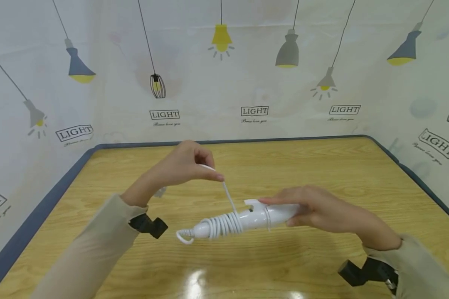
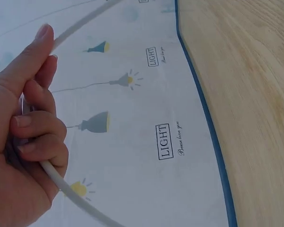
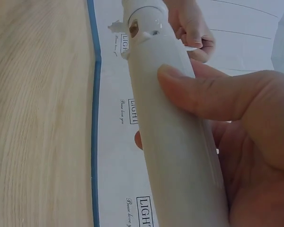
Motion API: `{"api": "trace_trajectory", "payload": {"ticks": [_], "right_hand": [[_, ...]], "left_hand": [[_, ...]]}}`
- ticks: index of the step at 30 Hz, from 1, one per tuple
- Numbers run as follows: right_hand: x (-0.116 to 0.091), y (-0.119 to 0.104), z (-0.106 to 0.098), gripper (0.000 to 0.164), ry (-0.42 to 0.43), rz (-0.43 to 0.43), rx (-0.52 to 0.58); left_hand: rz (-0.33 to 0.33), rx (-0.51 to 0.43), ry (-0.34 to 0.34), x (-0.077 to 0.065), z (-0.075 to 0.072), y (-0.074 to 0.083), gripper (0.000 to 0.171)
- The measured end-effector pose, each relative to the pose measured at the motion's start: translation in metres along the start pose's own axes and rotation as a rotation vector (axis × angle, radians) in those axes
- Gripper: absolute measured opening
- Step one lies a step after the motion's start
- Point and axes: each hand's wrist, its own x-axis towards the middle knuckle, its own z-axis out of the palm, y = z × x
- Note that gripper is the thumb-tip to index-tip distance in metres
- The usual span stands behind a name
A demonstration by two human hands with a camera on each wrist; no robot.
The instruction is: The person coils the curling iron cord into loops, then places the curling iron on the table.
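A white wand-shaped appliance [image 1: 256,218], resembling a curling iron, is held level above the table. Its white power cord [image 1: 224,224] is wound in several turns around the left part, close to the ribbed cord sleeve [image 1: 187,232]. My right hand [image 1: 314,207] grips the thick right end, thumb laid along the body [image 3: 165,142] in the right wrist view. Up and to the left, my left hand [image 1: 188,164] pinches the cord, drawn taut from the last turn. More cord [image 2: 80,201] runs through its curled fingers in the left wrist view. A small raised lever [image 1: 251,202] stands on the body.
The wood-grain table [image 1: 224,270] has a dark blue edge [image 1: 284,139]. Behind it and at both sides stands a pale cloth backdrop [image 1: 209,91] printed with lamps. A small pale piece [image 1: 160,192] shows behind the left wrist. Black cameras sit on both wrists.
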Motion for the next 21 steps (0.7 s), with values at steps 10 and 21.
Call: {"api": "trace_trajectory", "payload": {"ticks": [10,21], "right_hand": [[0.005,0.004,0.003,0.066,0.039,0.187,-0.189],[0.009,0.011,0.004,0.065,0.379,0.386,-0.259]], "left_hand": [[0.005,0.062,0.032,-0.008,0.019,0.033,0.016],[0.035,-0.051,0.084,-0.025,0.049,0.04,0.016]]}}
